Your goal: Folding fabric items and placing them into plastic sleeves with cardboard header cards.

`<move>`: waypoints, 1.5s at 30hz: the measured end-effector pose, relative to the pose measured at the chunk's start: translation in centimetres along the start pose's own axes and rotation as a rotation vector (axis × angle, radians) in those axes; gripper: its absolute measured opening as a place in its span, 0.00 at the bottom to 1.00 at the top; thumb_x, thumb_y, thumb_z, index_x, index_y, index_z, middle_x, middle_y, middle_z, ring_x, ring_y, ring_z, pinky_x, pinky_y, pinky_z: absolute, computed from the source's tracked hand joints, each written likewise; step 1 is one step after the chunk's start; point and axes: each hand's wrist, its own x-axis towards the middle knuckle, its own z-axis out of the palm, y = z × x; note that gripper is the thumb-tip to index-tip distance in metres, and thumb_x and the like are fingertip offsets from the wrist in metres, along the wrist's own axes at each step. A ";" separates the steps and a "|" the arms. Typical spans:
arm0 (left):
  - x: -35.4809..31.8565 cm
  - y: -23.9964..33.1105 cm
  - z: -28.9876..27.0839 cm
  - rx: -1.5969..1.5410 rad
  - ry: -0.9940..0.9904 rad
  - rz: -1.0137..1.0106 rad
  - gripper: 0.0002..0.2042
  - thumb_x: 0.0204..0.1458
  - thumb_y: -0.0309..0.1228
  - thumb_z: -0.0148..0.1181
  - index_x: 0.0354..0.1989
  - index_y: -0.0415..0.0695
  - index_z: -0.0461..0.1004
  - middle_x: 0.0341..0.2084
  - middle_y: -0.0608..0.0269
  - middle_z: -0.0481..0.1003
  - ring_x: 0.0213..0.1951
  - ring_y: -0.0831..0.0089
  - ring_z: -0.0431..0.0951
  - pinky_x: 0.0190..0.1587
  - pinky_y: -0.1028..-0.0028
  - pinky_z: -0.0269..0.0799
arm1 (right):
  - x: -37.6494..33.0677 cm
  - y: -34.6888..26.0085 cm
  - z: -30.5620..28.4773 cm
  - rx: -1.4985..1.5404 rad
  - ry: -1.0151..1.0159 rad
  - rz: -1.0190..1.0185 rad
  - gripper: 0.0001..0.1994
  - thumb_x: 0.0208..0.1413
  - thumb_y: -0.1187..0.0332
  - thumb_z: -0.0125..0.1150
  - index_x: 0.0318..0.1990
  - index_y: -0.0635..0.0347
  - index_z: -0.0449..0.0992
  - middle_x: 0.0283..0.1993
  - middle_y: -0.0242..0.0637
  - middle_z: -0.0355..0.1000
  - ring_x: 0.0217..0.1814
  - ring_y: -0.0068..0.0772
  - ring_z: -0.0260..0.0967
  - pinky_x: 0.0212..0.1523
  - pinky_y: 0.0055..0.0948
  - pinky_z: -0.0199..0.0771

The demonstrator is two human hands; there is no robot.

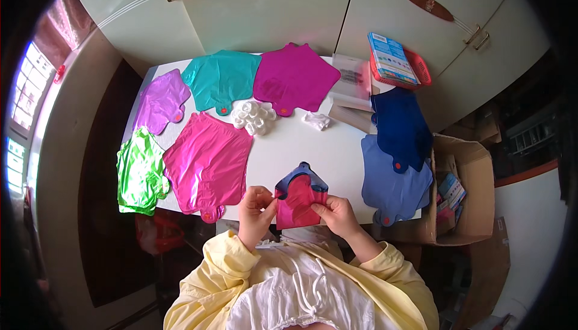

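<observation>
the person sat at the six o'clock edge of the white table (301, 143), both hands pinching a folded red foil balloon with a blue-grey layer behind it (299, 200). the left hand (256, 209) had its fingers closed on the balloon's left edge, and the right hand (337, 214) gripped the right edge with thumb on top; the balloon stood upright between them, just above the table's near rim.

already spread flat, as far as i could judge, were seven others: a crumpled green foil balloon (140, 173) at nine o'clock, a large pink foil balloon (208, 161) beside it, a lilac foil balloon (161, 100) at ten, a teal foil balloon (221, 79) at eleven, a magenta foil balloon (294, 77) at twelve, and a dark blue foil balloon (400, 126) overlapping a lighter blue foil balloon (394, 182) at three. a heap of small white plastic pieces (254, 116) lay near the centre. the red one looked like the piece not yet laid out.
</observation>
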 end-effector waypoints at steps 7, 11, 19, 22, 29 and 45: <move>0.0 0.8 -0.9 0.218 -0.120 0.060 0.05 0.47 0.16 0.58 0.31 0.36 0.71 0.26 0.65 0.74 0.26 0.84 0.71 0.32 0.83 0.68 | 0.4 -1.5 0.5 -0.006 0.037 0.043 0.08 0.54 0.69 0.58 0.32 0.66 0.77 0.17 0.22 0.66 0.21 0.11 0.55 0.23 0.19 0.61; 0.1 0.3 -0.7 0.079 -0.024 -0.013 0.06 0.46 0.16 0.60 0.30 0.36 0.70 0.25 0.67 0.74 0.27 0.84 0.71 0.32 0.84 0.68 | 0.3 0.4 -0.3 -0.036 -0.091 0.106 0.09 0.56 0.67 0.57 0.35 0.66 0.77 0.22 0.23 0.68 0.24 0.12 0.57 0.25 0.19 0.61; 0.2 0.3 -1.0 -0.109 -0.023 -0.062 0.07 0.46 0.15 0.61 0.30 0.38 0.70 0.24 0.67 0.73 0.27 0.85 0.71 0.31 0.84 0.67 | 0.2 -2.0 -1.3 0.561 -0.157 0.155 0.12 0.58 0.71 0.52 0.46 0.68 0.73 0.38 0.35 0.74 0.39 0.20 0.70 0.43 0.22 0.72; 0.1 0.4 -1.0 -0.083 -0.040 -0.031 0.07 0.46 0.15 0.61 0.29 0.38 0.70 0.24 0.67 0.73 0.28 0.85 0.71 0.32 0.84 0.67 | 0.4 -1.5 -0.8 0.440 -0.065 0.065 0.09 0.57 0.73 0.54 0.42 0.68 0.75 0.35 0.33 0.75 0.36 0.19 0.70 0.39 0.20 0.71; 0.2 0.0 -0.8 -0.122 -0.035 0.099 0.11 0.45 0.15 0.62 0.33 0.38 0.68 0.23 0.68 0.72 0.28 0.85 0.71 0.31 0.85 0.66 | 0.3 -1.6 1.1 0.119 0.250 0.015 0.04 0.53 0.75 0.58 0.33 0.66 0.77 0.30 0.33 0.75 0.31 0.16 0.69 0.31 0.18 0.68; 0.5 0.5 -0.5 -0.069 -0.011 -0.084 0.09 0.45 0.16 0.62 0.36 0.35 0.74 0.24 0.67 0.75 0.26 0.86 0.72 0.30 0.86 0.67 | -0.2 -2.7 1.7 -0.050 0.240 -0.241 0.04 0.51 0.77 0.61 0.35 0.67 0.76 0.29 0.29 0.73 0.29 0.12 0.67 0.30 0.14 0.67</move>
